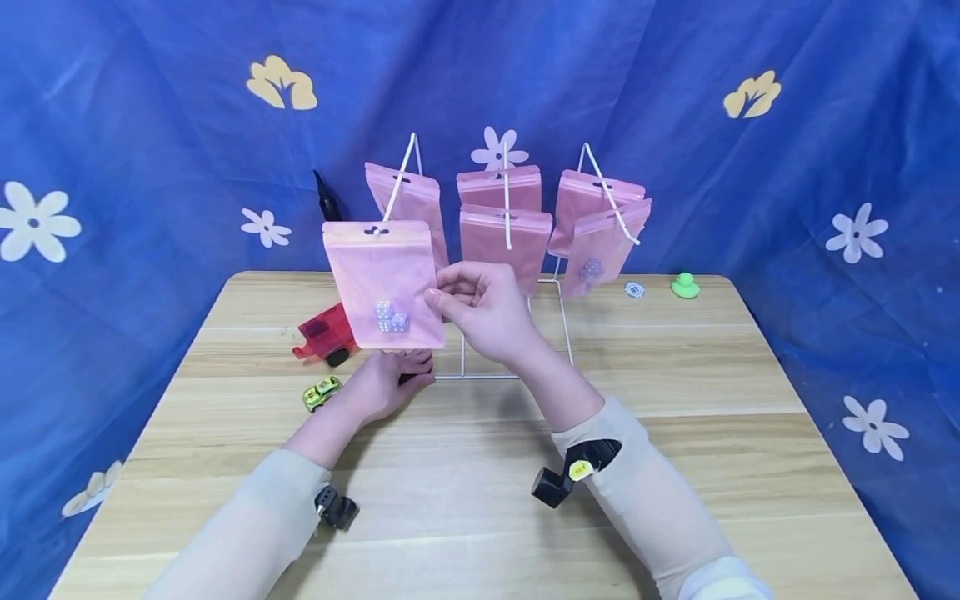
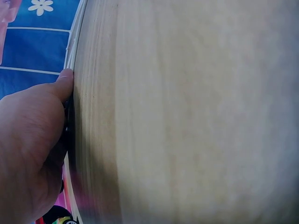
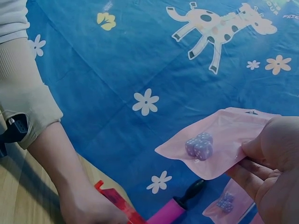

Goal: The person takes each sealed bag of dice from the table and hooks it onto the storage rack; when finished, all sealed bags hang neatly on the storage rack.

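Observation:
My right hand (image 1: 487, 312) pinches the right edge of a pink zip bag (image 1: 348, 283) between thumb and fingers. A few speckled dice (image 1: 393, 318) show through its front. The bag's hanger hole is at the front end of the left prong (image 1: 399, 183) of a white wire display rack (image 1: 480, 377); whether the prong passes through is hard to tell. Low at the rack's front left corner, my left hand (image 1: 382, 387) grips the base wire, its fingers partly hidden by the bag. In the left wrist view the thumb (image 2: 66, 81) lies on the white wire.
Other pink bags (image 1: 506, 250) hang on the prongs. Left of the rack are a red toy trailer (image 1: 326, 333), a yellow-green toy car (image 1: 321, 393) and a black-tipped pump (image 1: 327, 198). A green duck (image 1: 685, 286) and a round chip (image 1: 634, 290) lie at the back right.

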Action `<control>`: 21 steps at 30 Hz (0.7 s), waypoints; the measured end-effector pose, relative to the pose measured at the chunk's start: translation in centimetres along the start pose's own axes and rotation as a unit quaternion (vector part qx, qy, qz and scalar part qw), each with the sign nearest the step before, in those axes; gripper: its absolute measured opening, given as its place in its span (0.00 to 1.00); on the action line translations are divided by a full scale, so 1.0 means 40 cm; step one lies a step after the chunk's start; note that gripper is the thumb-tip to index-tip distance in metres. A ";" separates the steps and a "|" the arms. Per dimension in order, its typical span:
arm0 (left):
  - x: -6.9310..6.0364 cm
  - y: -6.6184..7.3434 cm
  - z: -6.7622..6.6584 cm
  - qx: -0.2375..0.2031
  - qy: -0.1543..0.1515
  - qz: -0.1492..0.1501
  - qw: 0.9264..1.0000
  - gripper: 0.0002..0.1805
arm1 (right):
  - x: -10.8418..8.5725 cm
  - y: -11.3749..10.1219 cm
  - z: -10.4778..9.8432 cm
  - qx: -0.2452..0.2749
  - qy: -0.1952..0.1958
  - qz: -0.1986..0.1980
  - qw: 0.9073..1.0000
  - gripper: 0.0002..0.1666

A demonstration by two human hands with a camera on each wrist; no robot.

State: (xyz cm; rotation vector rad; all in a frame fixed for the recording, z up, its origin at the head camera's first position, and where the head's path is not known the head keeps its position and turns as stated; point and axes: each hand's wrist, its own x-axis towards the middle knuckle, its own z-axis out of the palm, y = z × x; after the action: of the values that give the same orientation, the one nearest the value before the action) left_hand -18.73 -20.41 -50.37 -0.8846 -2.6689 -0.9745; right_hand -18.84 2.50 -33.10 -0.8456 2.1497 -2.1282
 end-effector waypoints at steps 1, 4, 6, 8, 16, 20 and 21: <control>0.001 0.001 0.000 0.000 0.002 0.003 1.000 0.12 | 0.001 -0.001 -0.001 0.001 0.001 0.000 1.000 0.03; 0.002 0.004 0.000 0.006 0.008 0.007 1.000 0.12 | 0.006 0.001 0.000 0.000 0.001 0.004 1.000 0.03; 0.002 0.007 0.000 0.012 0.009 0.005 1.000 0.13 | 0.010 0.004 0.001 -0.001 0.001 0.008 1.000 0.04; 0.001 0.008 0.000 0.017 0.010 0.005 1.000 0.13 | 0.015 0.008 0.003 -0.003 0.001 0.012 1.000 0.04; 0.001 0.013 -0.007 0.025 -0.007 0.009 1.000 0.13 | 0.033 0.027 0.003 -0.011 0.015 0.024 1.000 0.03; 0.005 0.015 -0.011 0.029 -0.020 -0.004 0.999 0.13 | 0.041 0.033 -0.002 -0.006 0.025 0.038 0.999 0.04; 0.006 0.015 -0.012 0.031 -0.023 -0.008 0.999 0.14 | 0.043 0.035 -0.003 -0.004 0.027 0.041 0.999 0.04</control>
State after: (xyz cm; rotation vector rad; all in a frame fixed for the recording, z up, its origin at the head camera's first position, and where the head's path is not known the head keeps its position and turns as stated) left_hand -18.60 -20.24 -49.62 -0.8849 -2.7324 -0.8806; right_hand -20.86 1.89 -33.75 -0.6945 2.1796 -2.1289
